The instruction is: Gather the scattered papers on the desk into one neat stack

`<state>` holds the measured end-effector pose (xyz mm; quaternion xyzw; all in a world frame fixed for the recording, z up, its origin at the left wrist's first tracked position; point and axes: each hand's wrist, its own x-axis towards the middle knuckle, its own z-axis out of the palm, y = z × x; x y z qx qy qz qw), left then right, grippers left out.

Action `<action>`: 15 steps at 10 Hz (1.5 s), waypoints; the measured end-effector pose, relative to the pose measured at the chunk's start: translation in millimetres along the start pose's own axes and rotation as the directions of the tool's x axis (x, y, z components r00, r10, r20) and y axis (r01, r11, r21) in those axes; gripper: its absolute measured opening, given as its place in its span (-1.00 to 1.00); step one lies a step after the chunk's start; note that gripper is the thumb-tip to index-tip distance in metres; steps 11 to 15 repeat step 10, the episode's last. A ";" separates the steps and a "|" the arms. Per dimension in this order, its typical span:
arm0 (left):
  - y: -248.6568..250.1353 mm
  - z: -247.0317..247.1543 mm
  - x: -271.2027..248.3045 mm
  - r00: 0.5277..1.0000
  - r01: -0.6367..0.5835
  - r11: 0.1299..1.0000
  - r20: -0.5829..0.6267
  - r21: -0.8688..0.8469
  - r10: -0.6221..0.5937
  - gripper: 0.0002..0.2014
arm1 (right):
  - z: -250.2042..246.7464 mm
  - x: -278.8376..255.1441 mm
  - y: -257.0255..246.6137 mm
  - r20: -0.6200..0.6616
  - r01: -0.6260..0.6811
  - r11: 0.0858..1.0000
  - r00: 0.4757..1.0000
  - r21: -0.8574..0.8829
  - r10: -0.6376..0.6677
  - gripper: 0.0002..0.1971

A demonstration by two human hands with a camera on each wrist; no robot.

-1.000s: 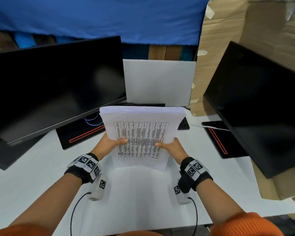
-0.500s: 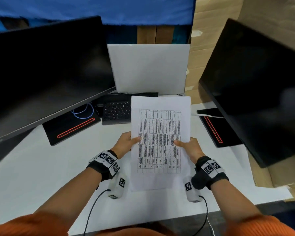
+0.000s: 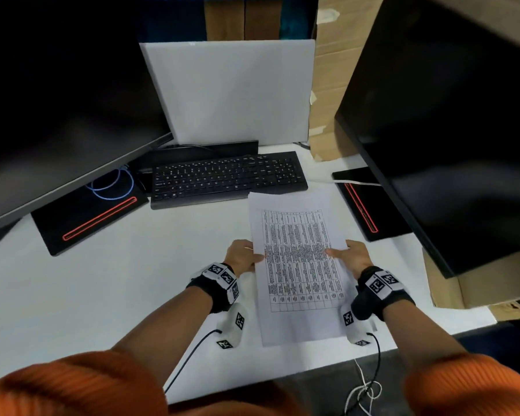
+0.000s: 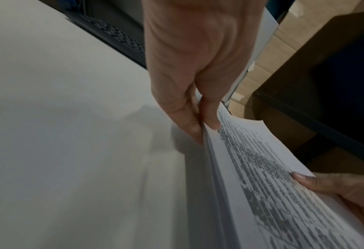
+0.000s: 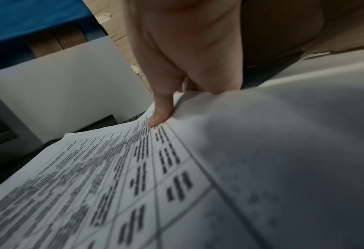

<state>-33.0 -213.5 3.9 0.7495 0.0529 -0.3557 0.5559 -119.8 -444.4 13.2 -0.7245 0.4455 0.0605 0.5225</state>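
Note:
A stack of white papers (image 3: 297, 265) with a printed table on the top sheet is held over the white desk (image 3: 117, 280), right of centre. My left hand (image 3: 246, 256) pinches the stack's left edge, thumb on top and fingers beneath, as the left wrist view shows at the papers (image 4: 251, 176). My right hand (image 3: 348, 256) grips the right edge, its thumb lying on the printed sheet (image 5: 113, 176). The stack looks squared, with its far end near the keyboard. Whether its underside touches the desk cannot be told.
A black keyboard (image 3: 228, 178) lies beyond the papers. Two dark monitors (image 3: 57, 100) (image 3: 451, 115) flank the desk, each with a black base (image 3: 84, 217) (image 3: 370, 202). A white board (image 3: 231, 88) stands at the back. Cardboard (image 3: 327, 70) sits at the right.
The stack came down from upright in front of me to lying low and flat over the desk, and shifted right. Both hands kept their hold on its sides.

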 end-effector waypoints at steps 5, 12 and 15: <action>17.2 51.9 22.7 0.998 -0.051 0.996 -0.018 0.076 0.052 -0.71 | -28.4 45.4 -6.1 -0.232 0.005 0.953 0.970 -0.302 -0.079 -0.47; 29.2 45.2 26.9 0.995 -0.081 0.838 0.092 0.539 0.037 -0.84 | -12.7 36.5 -6.1 -0.237 -0.005 0.667 0.937 -0.745 -0.258 -0.38; 29.2 45.2 26.9 0.995 -0.081 0.838 0.092 0.539 0.037 -0.84 | -12.7 36.5 -6.1 -0.237 -0.005 0.667 0.937 -0.745 -0.258 -0.38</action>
